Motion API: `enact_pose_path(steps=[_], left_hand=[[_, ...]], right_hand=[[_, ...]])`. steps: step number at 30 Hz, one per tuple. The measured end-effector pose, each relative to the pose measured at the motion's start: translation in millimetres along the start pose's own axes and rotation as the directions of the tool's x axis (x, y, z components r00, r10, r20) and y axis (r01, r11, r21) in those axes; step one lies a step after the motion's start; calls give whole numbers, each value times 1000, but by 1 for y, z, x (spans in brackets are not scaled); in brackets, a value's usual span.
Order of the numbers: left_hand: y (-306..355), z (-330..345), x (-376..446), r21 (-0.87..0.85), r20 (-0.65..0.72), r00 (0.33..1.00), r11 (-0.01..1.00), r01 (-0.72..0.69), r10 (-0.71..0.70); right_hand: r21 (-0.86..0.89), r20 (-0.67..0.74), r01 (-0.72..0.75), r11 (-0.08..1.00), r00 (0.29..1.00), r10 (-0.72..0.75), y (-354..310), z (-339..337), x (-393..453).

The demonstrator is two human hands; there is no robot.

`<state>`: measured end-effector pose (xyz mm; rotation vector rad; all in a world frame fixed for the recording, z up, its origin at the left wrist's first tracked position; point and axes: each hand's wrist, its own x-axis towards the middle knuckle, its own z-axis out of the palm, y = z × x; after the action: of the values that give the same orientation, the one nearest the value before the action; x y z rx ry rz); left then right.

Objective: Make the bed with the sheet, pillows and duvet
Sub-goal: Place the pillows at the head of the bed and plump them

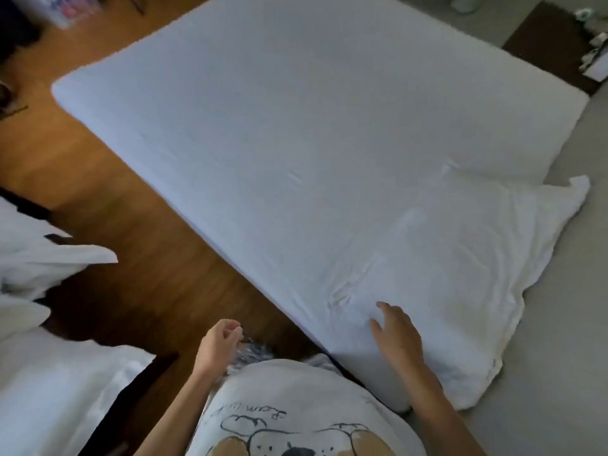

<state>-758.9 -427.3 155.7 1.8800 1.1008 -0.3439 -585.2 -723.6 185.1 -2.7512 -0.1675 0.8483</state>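
Pillow [454, 264], soft, light and easily deformed, lies at the near right corner of the sheeted bed [279, 110]; right hand [396, 330] rests on it with fingers spread, left hand [218, 340] loosely curled and empty, so grasp both short ends.

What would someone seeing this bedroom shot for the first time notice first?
The big mattress in its smooth white sheet fills the middle of the view, running diagonally over the wooden floor. A white pillow lies at its near right corner, with the right hand spread on it. The left hand hangs loosely curled beside the bed, and more white bedding is piled at the left edge.
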Motion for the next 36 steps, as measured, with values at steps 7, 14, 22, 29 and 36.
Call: enact_pose_path(steps=[7,14,22,29,36], left_hand=[[-71,-112,-45,-208,-268,960,978,29,-85],[-179,-210,-73,-383,-492,832,922,57,-255],[-300,-209,-125,-715,-491,553,674,187,-673],[-354,-215,-131,-844,-369,344,466,265,-863],[-446,-270,-83,-820,-305,341,427,382,-889]], right_hand=[[-95,118,308,947,948,-296,-147,39,-7],[-146,313,634,759,758,-572,-330,114,-32],[-229,576,895,382,441,-688,-474,202,-88],[-160,694,895,416,401,-598,-543,293,-110],[-53,658,741,670,530,-535,-600,384,-90]])
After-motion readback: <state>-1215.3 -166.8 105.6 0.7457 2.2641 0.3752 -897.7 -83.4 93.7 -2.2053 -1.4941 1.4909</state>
